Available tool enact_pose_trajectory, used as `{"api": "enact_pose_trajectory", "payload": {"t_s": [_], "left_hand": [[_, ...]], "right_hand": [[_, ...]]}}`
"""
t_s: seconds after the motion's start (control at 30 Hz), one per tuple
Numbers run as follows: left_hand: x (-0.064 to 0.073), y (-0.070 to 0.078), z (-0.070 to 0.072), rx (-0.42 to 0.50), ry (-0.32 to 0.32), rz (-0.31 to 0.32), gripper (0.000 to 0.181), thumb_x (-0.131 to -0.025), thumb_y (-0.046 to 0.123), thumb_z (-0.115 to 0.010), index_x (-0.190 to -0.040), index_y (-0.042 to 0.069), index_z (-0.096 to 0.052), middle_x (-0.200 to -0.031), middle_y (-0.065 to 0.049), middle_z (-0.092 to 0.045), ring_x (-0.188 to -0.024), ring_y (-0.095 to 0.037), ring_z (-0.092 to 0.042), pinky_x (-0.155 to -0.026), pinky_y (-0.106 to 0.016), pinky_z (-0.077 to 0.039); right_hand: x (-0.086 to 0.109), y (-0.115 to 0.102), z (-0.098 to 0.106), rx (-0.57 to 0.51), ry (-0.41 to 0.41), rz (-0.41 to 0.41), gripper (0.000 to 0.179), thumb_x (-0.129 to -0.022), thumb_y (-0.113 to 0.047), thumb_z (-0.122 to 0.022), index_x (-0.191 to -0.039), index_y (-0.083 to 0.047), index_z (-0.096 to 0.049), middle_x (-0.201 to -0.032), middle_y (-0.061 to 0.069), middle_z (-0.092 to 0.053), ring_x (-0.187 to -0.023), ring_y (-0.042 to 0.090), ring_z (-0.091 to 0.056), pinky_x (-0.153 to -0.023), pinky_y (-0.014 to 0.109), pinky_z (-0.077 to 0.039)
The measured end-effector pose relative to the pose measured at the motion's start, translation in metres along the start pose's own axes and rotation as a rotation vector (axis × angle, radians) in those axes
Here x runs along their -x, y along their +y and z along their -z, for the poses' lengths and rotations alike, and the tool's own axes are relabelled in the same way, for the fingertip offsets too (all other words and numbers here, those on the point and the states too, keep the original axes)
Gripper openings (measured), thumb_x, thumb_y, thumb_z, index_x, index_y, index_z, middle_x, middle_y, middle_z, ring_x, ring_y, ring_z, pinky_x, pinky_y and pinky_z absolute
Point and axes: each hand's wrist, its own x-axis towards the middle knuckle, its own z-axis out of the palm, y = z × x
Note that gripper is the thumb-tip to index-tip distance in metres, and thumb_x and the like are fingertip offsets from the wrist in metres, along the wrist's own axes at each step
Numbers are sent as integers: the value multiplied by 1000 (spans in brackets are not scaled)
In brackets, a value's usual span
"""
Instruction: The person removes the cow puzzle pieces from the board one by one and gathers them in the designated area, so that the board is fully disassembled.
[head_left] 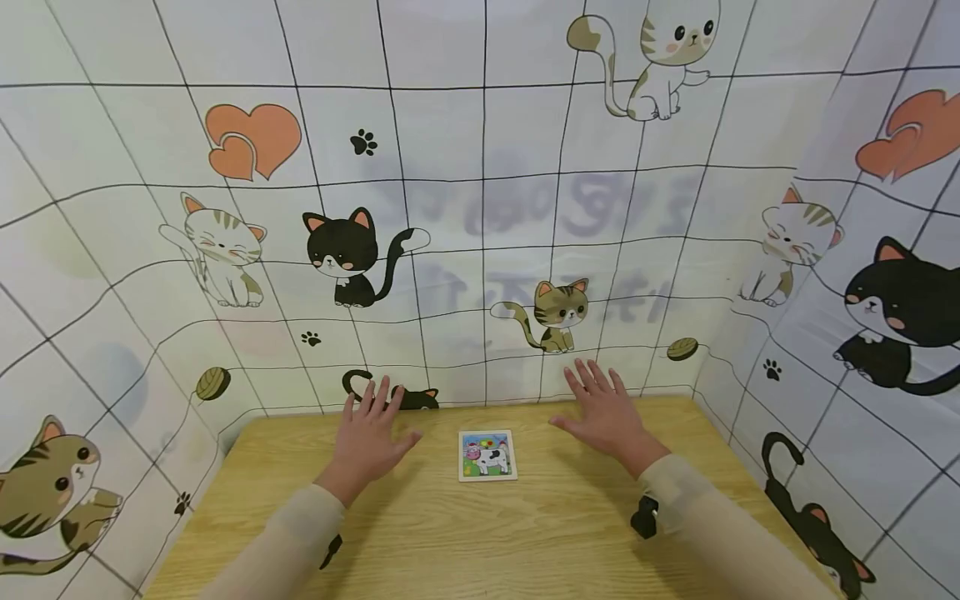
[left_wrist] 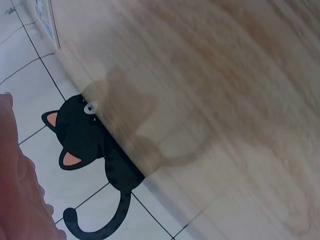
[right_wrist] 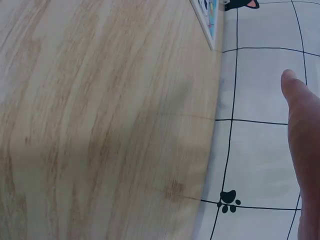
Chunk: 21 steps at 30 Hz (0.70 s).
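Observation:
A small square picture with a pale frame and a cartoon cow (head_left: pixel 487 456) lies on the wooden table, between the two hands; whether it is a puzzle or a card I cannot tell. To its left, the left hand (head_left: pixel 370 442) hovers over the table with fingers spread, touching nothing. On the other side the right hand (head_left: pixel 606 417) is held likewise, fingers apart and holding nothing. Each wrist view catches only a corner of the framed picture (left_wrist: pixel 46 22) at its top edge. Part of the right thumb (right_wrist: pixel 302 120) appears in the right wrist view.
The light wooden table (head_left: pixel 480 542) meets a white cloth backdrop (head_left: pixel 450 208) with a black grid and cartoon cats at its far edge and sides. A dark wrist strap piece (head_left: pixel 645 517) hangs beneath the right sleeve.

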Motion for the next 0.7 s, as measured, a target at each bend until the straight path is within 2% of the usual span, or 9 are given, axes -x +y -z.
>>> {"api": "enact_pose_trajectory", "payload": {"t_s": [0.13,0.4,0.57,0.7], "left_hand": [[0,4,-6,15,10,-30,92,-107,70,-56,-174,11,-36,-182,-19,-24,-167,-46,-21,-130,-72,-15],[-4,16,-10,11,-34,-52,93,-107,73,-54,-176,14,-32,-183,-17,-21,-168,-43,-20,-130,-70,-18],[-7,24,-13,45,-51,-67,92,-107,71,-57,-177,17,-31,-182,-17,-23,-167,-43,-22,-130,-70,-22],[-10,32,-14,126,-60,-78,92,-105,65,-66,-176,15,-34,-180,-19,-29,-164,-45,-30,-127,-71,-27]], "right_hand": [[0,-5,-3,-11,-6,21,104,-102,-75,-61,-176,-8,-30,-182,19,-21,-170,41,-13,-133,67,-11],[-2,-18,-9,-11,-13,71,103,-102,-78,-57,-175,-9,-33,-182,18,-23,-169,38,-16,-133,66,-15],[-1,-25,-11,-27,-12,101,99,-102,-76,-60,-173,-9,-39,-180,18,-29,-168,39,-22,-133,64,-17],[0,-30,-16,-86,8,124,94,-102,-72,-65,-169,-10,-46,-177,19,-37,-163,43,-32,-129,67,-26]]}}
